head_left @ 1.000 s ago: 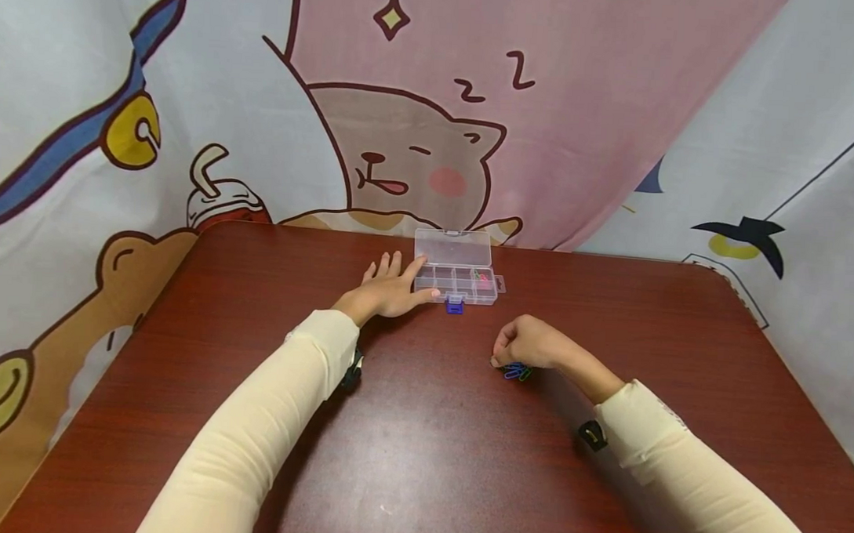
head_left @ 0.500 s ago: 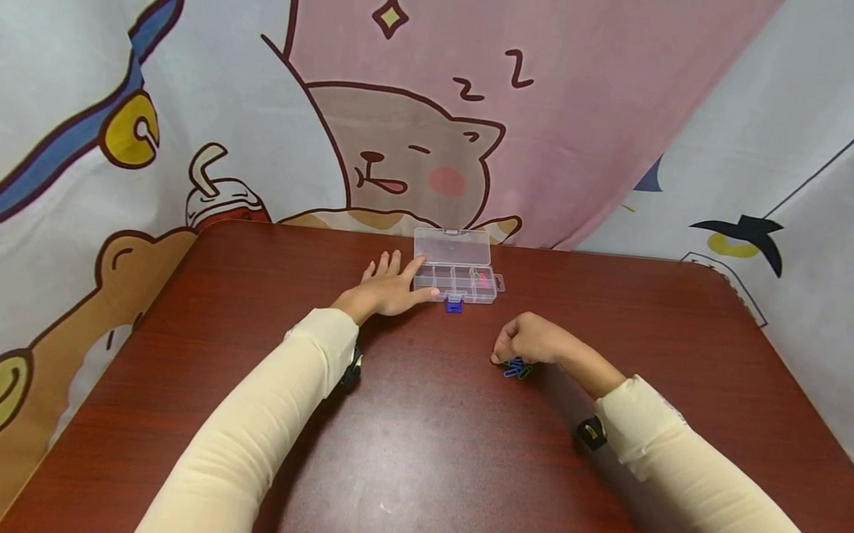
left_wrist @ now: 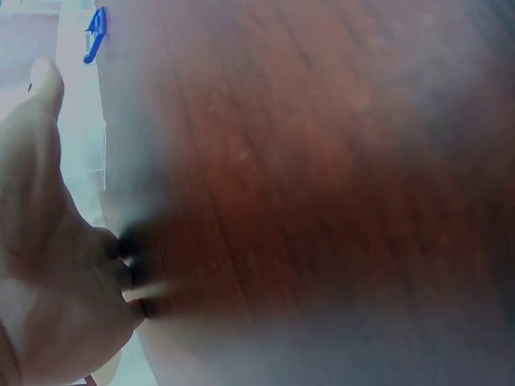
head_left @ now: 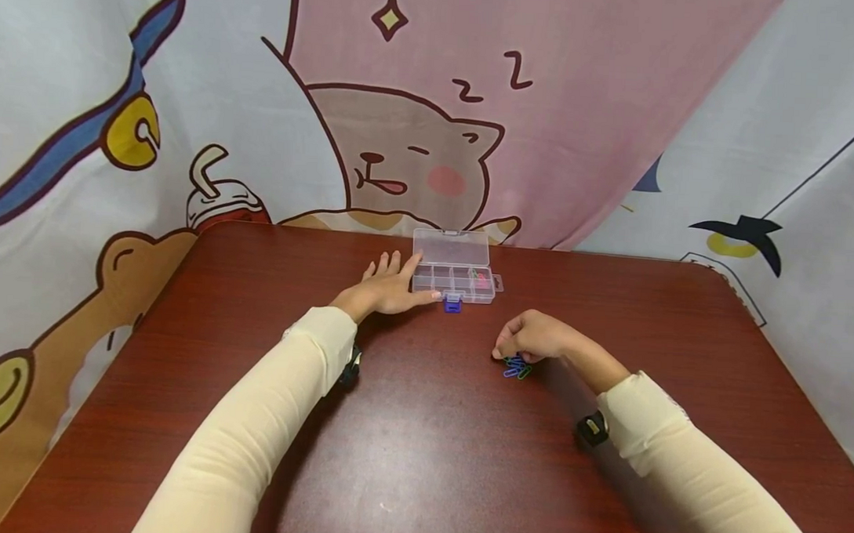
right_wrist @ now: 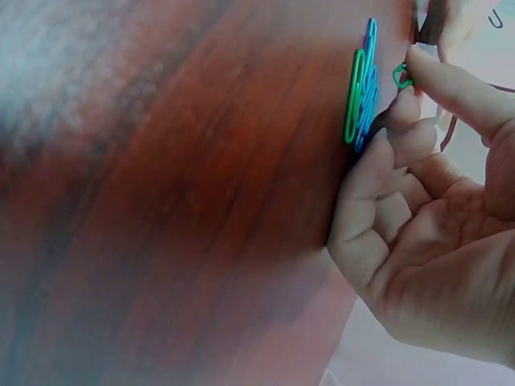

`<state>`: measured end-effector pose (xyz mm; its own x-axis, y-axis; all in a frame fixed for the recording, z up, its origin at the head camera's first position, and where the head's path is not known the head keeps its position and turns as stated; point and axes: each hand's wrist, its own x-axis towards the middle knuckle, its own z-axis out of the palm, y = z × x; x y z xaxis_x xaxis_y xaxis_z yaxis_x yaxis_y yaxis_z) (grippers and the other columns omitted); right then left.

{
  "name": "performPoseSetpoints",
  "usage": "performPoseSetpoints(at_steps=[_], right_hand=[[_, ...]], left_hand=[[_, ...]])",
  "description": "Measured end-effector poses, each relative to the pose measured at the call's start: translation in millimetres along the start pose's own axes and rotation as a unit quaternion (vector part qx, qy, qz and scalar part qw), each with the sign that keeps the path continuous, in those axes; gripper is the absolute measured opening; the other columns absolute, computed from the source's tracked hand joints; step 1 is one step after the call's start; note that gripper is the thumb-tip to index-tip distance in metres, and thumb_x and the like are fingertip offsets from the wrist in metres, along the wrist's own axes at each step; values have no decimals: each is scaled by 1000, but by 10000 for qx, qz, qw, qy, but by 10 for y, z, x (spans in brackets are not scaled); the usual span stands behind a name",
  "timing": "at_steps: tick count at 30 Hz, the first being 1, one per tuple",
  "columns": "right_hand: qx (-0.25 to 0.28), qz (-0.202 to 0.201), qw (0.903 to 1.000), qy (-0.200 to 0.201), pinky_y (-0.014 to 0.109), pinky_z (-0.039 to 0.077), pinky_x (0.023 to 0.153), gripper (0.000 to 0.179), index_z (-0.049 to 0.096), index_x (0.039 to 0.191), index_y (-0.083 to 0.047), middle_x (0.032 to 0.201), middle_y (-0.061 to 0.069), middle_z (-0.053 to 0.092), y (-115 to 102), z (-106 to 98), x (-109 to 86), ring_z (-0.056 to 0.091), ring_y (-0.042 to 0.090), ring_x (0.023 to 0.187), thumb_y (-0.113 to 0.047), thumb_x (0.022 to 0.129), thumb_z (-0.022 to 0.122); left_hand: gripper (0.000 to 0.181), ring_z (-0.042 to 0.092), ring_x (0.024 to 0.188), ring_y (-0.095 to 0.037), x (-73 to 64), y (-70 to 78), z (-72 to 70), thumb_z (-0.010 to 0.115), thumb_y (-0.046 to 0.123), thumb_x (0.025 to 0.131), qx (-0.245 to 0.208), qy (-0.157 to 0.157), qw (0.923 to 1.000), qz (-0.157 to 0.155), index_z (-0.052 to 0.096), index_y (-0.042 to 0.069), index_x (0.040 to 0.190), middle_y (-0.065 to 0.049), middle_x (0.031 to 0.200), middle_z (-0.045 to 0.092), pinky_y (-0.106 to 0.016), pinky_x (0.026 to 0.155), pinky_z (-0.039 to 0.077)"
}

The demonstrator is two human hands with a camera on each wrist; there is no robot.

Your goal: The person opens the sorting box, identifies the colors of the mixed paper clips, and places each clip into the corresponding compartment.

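Note:
My left hand (head_left: 391, 289) rests at the left end of a clear plastic compartment box (head_left: 461, 295), fingers spread and straight, thumb along its front edge. The box's lid stands raised at the back, and a blue latch (head_left: 453, 305) shows at the front. Pink and green paper clips (head_left: 480, 279) lie in the right-hand part of the box. My right hand (head_left: 535, 335) is just above a small pile of blue and green paper clips (head_left: 515, 370) on the table. In the right wrist view, its thumb and forefinger pinch a green paper clip (right_wrist: 401, 76); the other fingers are curled.
The dark red-brown wooden table (head_left: 393, 430) runs beneath both arms. A cartoon-printed curtain (head_left: 580, 131) hangs right behind its far edge. A hanging tab (head_left: 498, 283) sticks out from the box's right end.
My right hand has risen slightly away from the pile, and more of the blue and green clips now shows. The left hand stays at the box.

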<state>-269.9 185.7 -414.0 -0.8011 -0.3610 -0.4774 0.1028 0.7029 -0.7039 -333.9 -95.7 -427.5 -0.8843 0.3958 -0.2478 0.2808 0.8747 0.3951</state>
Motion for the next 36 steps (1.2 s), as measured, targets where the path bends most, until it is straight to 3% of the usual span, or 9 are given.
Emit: performPoseSetpoints(at_steps=[5,8,36], right_hand=[[276,163,9995,-27,20,34,49,11,72,84,-1,62,-3,57,21,-16,15,42,7,50,-12,81,73],[358,229,9991,-21,21,36,50,12,72,84,-2,62,-3,55,35,-25,21,43,8,51,-14,81,74],[281,236,9993,-34,23,35,50,12,72,84,-4,62,-3,55,26,-33,24,43,9,51,-15,81,74]], left_hand=[[114,-3,148,-42,-5,-10,-1,59,71,82,163,-40,9998,69,-12,22,156,-26,160,-1,-54,119,2],[119,-3,148,-42,-8,-10,8,64,68,80,267,-70,9996,70,-14,21,156,-26,160,-1,-54,119,2],[107,-10,147,-42,-34,1,5,59,67,84,277,-227,9993,46,-11,31,156,-27,159,-8,-54,118,-4]])
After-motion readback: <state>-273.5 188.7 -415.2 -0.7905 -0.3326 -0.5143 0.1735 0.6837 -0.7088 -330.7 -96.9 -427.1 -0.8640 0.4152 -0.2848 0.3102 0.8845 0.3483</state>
